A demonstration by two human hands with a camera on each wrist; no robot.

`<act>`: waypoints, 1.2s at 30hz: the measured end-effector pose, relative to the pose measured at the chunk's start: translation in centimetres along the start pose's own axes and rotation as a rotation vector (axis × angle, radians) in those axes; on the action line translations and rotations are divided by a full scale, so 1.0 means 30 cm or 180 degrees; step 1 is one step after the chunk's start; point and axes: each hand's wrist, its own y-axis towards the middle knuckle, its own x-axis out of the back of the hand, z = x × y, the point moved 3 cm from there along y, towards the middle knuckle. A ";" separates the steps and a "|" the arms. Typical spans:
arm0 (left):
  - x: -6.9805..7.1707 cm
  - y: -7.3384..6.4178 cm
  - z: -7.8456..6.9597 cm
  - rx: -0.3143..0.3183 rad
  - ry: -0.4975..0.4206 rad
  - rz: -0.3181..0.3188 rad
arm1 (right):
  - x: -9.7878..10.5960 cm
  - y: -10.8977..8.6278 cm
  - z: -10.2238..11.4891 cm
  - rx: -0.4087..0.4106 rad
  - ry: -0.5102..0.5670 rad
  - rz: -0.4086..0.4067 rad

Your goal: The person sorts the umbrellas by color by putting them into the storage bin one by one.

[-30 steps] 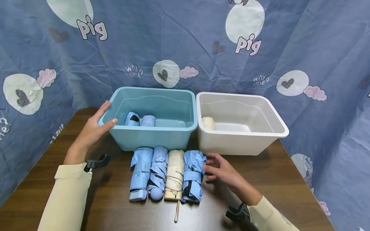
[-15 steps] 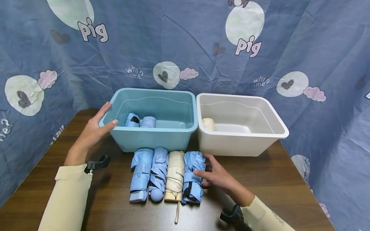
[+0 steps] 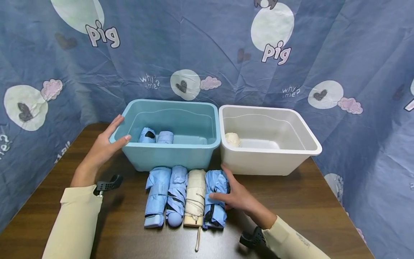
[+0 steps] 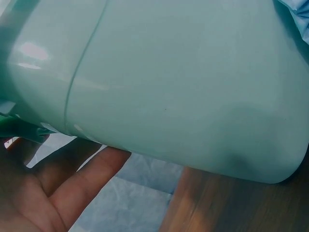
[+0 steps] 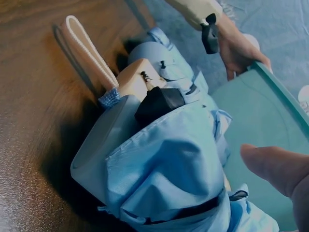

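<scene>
Containing two umbrellas [image 3: 147, 136], teal bin [image 3: 171, 157] touches spread left grip [image 3: 105, 145]; spread right grip [image 3: 238, 196] straddles blue umbrella [image 3: 219, 209].

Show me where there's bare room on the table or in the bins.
Bare: the table right of the right hand, in front of the white bin; that bin's visible floor right of its cream bundle; the visible floor of the teal bin, right of its two blue bundles. Crowded: the row of four folded umbrellas.

Right hand [image 3: 238, 194] partly hidden, sleeves [image 3: 73, 223] cut off
</scene>
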 end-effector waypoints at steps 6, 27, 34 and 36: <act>0.004 -0.002 0.005 -0.0029 0.0018 -0.0004 | -0.020 0.018 0.007 0.0031 -0.0559 -0.0063; 0.010 -0.007 0.008 -0.0032 -0.0013 0.0003 | -0.075 0.048 -0.006 0.0178 -0.1176 -0.0471; 0.005 -0.001 0.012 -0.0027 -0.0012 0.0009 | -0.066 0.047 -0.020 0.0233 -0.1016 -0.0531; 0.003 0.000 0.013 -0.0029 -0.0015 0.0004 | -0.059 0.049 -0.027 0.0269 -0.0950 -0.0536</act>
